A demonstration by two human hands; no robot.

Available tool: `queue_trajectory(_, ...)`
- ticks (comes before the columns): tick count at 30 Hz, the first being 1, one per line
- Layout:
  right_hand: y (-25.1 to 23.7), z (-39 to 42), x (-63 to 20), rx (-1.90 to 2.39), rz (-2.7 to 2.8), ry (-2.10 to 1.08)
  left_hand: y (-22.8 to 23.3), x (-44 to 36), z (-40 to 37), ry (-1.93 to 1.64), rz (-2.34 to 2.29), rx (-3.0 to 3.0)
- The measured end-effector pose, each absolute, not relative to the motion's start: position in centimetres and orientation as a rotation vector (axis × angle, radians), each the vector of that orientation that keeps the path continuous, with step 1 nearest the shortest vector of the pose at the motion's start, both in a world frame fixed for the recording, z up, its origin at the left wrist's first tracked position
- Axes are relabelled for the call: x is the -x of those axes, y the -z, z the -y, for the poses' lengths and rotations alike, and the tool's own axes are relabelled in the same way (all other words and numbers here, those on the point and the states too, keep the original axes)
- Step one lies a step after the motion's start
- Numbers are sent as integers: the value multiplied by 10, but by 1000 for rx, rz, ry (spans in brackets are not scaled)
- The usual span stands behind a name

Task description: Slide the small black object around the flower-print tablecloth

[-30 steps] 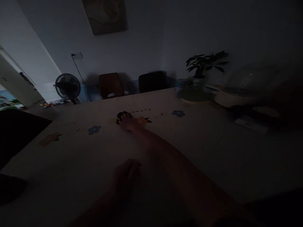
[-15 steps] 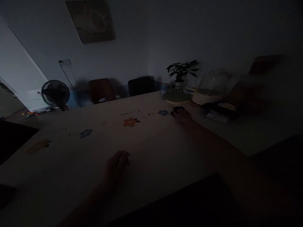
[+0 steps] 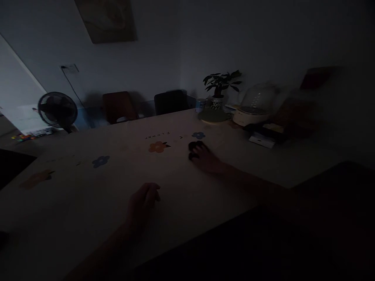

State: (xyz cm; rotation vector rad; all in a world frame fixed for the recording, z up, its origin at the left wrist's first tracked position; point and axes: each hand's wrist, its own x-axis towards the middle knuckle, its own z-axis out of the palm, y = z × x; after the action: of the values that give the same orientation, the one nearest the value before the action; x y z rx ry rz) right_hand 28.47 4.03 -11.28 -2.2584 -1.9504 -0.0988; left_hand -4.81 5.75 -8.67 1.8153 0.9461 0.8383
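In the dim room, my right hand (image 3: 207, 160) is over a small black object (image 3: 193, 146) on the table, its fingers curled around and on top of it. Poor light hides what kind of thing it is; it is rounded and dark. My left hand (image 3: 144, 199) rests on the pale tablecloth (image 3: 175, 210) nearer the front edge, with fingers curled together and nothing visible in them. Printed on the cloth are an orange flower (image 3: 158, 147) and a blue flower (image 3: 198, 135), both just beyond my hands.
At the back right stand a potted plant (image 3: 217, 91), a round green mat (image 3: 213, 116) and a white appliance with a clear dome (image 3: 251, 117). Dark items and a white box (image 3: 261, 140) lie nearby. Two chairs (image 3: 119, 106) and a fan (image 3: 58, 110) are beyond the table.
My right hand has drawn the black object left and toward me, away from beside the blue flower. My left hand stays in place. The view has shifted slightly.
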Motion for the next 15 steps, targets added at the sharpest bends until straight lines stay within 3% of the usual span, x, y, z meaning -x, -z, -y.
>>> queue_trajectory(7,122,-90,-126,1801,2363,-68,85,49,-62,-948,-953,-1942)
queue_trajectory(15,162,-139,-24,1504,2449,68,83,61,-75,-1109,-1077,-2078)
